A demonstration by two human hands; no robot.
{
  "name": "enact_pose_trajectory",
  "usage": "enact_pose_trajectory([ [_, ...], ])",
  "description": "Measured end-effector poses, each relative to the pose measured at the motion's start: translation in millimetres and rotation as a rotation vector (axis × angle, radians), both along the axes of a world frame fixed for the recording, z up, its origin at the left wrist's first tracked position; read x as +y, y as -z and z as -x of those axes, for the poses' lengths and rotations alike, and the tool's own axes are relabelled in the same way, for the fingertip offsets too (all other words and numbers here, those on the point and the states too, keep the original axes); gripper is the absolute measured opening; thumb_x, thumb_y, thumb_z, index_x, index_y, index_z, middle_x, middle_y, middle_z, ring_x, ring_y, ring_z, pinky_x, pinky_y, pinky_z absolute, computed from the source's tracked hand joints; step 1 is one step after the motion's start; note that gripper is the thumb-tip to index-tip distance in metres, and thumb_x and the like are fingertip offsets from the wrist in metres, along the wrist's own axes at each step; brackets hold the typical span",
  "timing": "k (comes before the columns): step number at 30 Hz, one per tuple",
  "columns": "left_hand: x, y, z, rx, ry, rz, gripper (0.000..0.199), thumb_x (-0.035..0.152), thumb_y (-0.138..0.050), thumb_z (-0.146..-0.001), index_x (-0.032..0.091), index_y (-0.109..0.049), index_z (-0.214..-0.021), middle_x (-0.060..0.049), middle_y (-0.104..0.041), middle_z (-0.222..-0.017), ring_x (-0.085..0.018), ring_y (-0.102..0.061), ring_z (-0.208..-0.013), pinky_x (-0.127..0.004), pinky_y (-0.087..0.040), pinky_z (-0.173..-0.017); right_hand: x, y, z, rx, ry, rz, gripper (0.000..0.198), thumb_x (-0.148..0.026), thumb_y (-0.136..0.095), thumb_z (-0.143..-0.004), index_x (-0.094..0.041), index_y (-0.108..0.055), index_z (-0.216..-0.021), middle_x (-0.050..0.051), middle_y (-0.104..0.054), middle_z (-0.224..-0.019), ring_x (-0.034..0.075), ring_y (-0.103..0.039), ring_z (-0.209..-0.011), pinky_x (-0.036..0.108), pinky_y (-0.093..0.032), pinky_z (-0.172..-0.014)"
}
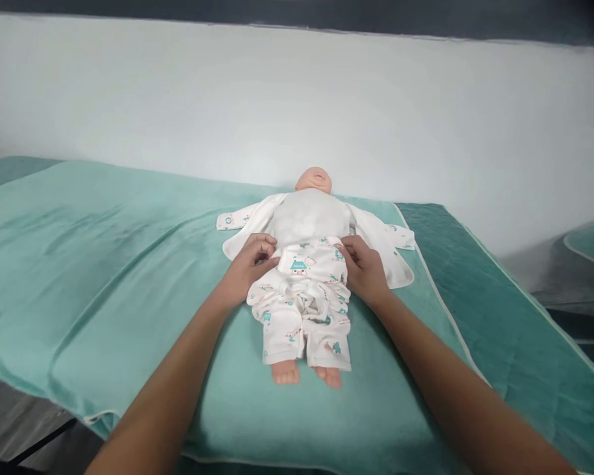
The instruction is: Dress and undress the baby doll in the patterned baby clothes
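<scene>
A baby doll (pixel 307 214) lies on its back, head toward the wall and bare feet toward me. White patterned baby pants (pixel 304 264) cover its legs and reach up to the lower belly, bunched around the thighs. My left hand (pixel 256 262) pinches the waistband at the left side. At the right side of the waistband, my right hand (pixel 365 265) has its fingers closed on the fabric too. A white baby shirt (pixel 393 264) is spread open beneath the doll, its patterned sleeves over the outstretched arms. The doll's grey-white cloth torso shows between the shirt's two halves.
A pale green blanket (pixel 129 264) covers the bed, with wrinkles on the left. A darker green cover (pixel 485 297) shows along the right. The white wall (pixel 277 99) rises right behind the doll's head. Grey floor (pixel 14 415) appears at lower left.
</scene>
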State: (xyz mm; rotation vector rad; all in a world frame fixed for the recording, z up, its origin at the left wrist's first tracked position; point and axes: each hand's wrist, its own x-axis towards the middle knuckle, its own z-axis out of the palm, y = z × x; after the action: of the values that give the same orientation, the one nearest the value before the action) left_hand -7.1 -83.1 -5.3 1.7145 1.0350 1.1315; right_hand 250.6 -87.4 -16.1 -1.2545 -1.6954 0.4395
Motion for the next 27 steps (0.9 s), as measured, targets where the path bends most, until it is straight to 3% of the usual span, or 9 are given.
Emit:
enact_pose_trajectory([
  [6, 24, -10.5, -2, -0.066, -0.19, -0.033, 0.021, 0.038, -0.06, -0.087, 0.021, -0.047, -0.086, -0.004, -0.061, -0.1, -0.018, -0.054, -0.09, -0.03, -0.042, -0.078, 13, -11, -9, 0.013, 0.058, 0.008, 0.027, -0.051, -0.053, -0.091, -0.025, -0.054, -0.087, -0.006, -0.045, -0.054, 0.013, -0.04, -0.051, 0.027, -0.032, -0.052],
  [12, 57, -8.5, -13, 0.009, -0.305, -0.136, 0.018, 0.035, -0.059, -0.088, 0.022, -0.046, -0.087, 0.0, -0.053, -0.085, -0.017, -0.049, -0.082, -0.028, -0.038, -0.073, 30, 6, -27, 0.244, 0.133, 0.083, 0.033, -0.058, -0.055, -0.089, -0.026, -0.049, -0.089, -0.006, -0.045, -0.056, 0.012, -0.035, -0.047, 0.026, -0.026, -0.046],
  [18, 68, -2.9, -28, 0.048, -0.358, -0.112, 0.015, 0.031, -0.056, -0.089, 0.023, -0.044, -0.086, 0.002, -0.051, -0.081, -0.015, -0.047, -0.074, -0.029, -0.036, -0.07, 41, 8, -24, 0.096, 0.233, -0.007, 0.027, -0.051, -0.05, -0.093, -0.025, -0.05, -0.089, -0.004, -0.048, -0.063, 0.014, -0.042, -0.058, 0.028, -0.034, -0.058],
  [21, 65, -15.5, -32, 0.091, -0.362, -0.176, 0.017, 0.03, -0.058, -0.089, 0.022, -0.044, -0.086, 0.003, -0.051, -0.077, -0.014, -0.046, -0.071, -0.028, -0.034, -0.068, 41, 5, -19, 0.094, 0.274, -0.047, 0.025, -0.048, -0.05, -0.093, -0.024, -0.05, -0.087, -0.003, -0.049, -0.066, 0.014, -0.043, -0.062, 0.028, -0.036, -0.061],
  [27, 67, -37.7, -42, 0.214, -0.268, -0.283, 0.016, 0.03, -0.06, -0.089, 0.021, -0.047, -0.085, 0.003, -0.055, -0.077, -0.012, -0.047, -0.069, -0.026, -0.034, -0.066, 36, -3, -18, 0.199, 0.142, 0.019, 0.019, -0.04, -0.053, -0.092, -0.023, -0.053, -0.084, -0.002, -0.053, -0.076, 0.013, -0.045, -0.066, 0.027, -0.037, -0.062],
])
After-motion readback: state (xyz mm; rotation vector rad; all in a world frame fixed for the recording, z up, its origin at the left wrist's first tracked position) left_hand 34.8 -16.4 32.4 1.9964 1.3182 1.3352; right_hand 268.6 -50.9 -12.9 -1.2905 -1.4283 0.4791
